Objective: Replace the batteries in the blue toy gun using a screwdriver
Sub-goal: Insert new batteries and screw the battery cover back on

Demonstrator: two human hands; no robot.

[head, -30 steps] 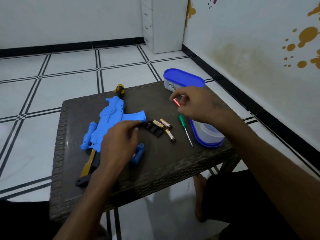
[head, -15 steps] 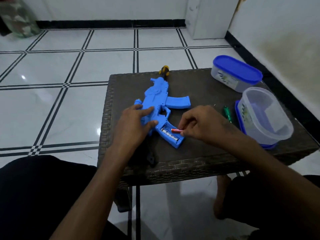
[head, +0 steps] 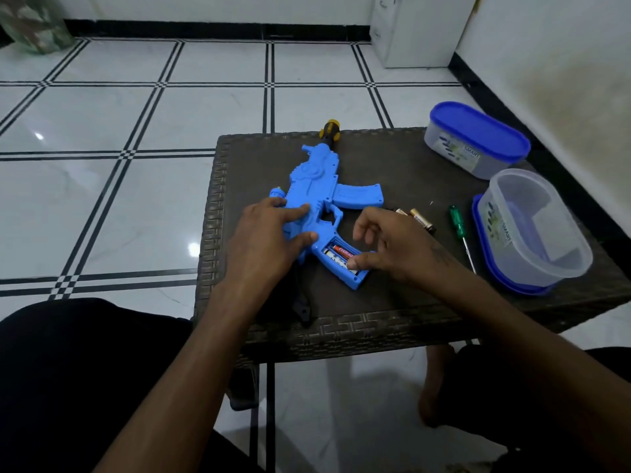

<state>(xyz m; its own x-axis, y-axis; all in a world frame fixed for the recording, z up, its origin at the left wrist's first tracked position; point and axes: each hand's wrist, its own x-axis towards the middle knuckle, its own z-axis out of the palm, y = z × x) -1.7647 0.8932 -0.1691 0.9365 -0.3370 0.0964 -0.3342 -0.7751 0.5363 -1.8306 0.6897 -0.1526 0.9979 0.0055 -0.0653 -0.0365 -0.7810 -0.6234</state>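
The blue toy gun [head: 317,179] lies flat on the dark woven table [head: 392,158]. The battery bay [head: 355,281] in its grip is open. A red battery [head: 343,250] lies inside, beside a white-ended one. My left hand [head: 269,240] presses on the gun body with straight fingers. My right hand [head: 392,247] hovers over the grip, its thumb pressing on a battery's end and its fingers raised. Used gold-and-black batteries [head: 421,220] lie just beyond my right hand. A green-handled screwdriver [head: 459,227] lies to their right.
A clear open container [head: 532,230] stands on its blue lid at the table's right edge. A closed blue-lidded one [head: 478,138] sits behind it. A yellow-and-black tool handle [head: 329,129] pokes out beyond the gun's muzzle. A black part [head: 302,302] lies near the front edge.
My right hand carried the red battery from beside the containers to the grip and set it in the bay. My left hand stayed on the gun. The view shifted left.
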